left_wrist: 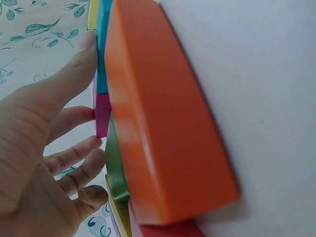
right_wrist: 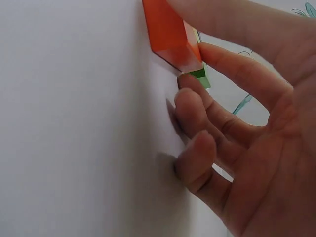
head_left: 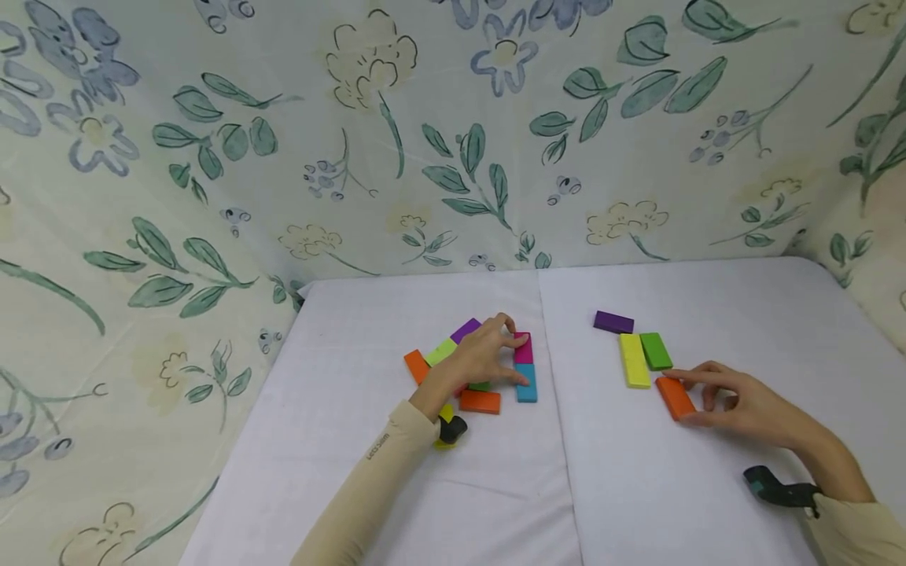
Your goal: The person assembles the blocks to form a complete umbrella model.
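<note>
My left hand (head_left: 480, 355) reaches over a group of coloured blocks. Its thumb touches a blue block (head_left: 526, 393), and a finger touches the magenta block (head_left: 524, 354) lined up end to end with it. An orange block (left_wrist: 163, 118) looms close in the left wrist view, beside a green block (left_wrist: 115, 173). My right hand (head_left: 760, 405) pinches another orange block (head_left: 674, 399) between thumb and index finger, low over the table; the other fingers curl loosely. Just beyond that block are a green block (head_left: 656, 351) and a yellow block (head_left: 635, 363), side by side.
A dark purple block (head_left: 613, 322) lies past the yellow one. Around my left hand are an orange block (head_left: 416, 365), a lime block (head_left: 440, 351) and a violet block (head_left: 465, 330); my forearm partly hides yellow pieces. White cloth (head_left: 340, 377) covers the table, with floral fabric (head_left: 425, 236) behind.
</note>
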`<state>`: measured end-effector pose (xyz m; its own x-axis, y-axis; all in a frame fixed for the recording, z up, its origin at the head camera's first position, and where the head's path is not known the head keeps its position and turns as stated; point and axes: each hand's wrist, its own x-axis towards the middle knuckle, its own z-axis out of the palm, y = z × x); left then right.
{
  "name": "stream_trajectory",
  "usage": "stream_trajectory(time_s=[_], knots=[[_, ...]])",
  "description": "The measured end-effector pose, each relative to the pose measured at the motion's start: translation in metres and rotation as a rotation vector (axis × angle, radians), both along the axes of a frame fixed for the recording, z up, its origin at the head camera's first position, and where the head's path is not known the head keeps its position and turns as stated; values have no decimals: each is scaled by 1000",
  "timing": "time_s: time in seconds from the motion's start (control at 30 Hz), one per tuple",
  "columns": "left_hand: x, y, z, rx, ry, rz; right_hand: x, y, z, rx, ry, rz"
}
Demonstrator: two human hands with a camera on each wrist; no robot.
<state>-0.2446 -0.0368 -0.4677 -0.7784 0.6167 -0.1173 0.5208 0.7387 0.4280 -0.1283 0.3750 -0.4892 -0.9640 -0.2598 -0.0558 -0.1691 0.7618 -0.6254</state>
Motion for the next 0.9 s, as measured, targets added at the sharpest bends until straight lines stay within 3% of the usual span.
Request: stream_trajectory(time_s=[0.33,0.67,0.9], knots=[[-4,-1,0,-19,-15,-27,-1,1,-2,-23,22,22],[-7,-4,-4,-4,-18,-30,1,-13,-8,-64,153,-22],[-9,-3,-5,-2,-9,-40,3,-38,7,-89,148,-7]])
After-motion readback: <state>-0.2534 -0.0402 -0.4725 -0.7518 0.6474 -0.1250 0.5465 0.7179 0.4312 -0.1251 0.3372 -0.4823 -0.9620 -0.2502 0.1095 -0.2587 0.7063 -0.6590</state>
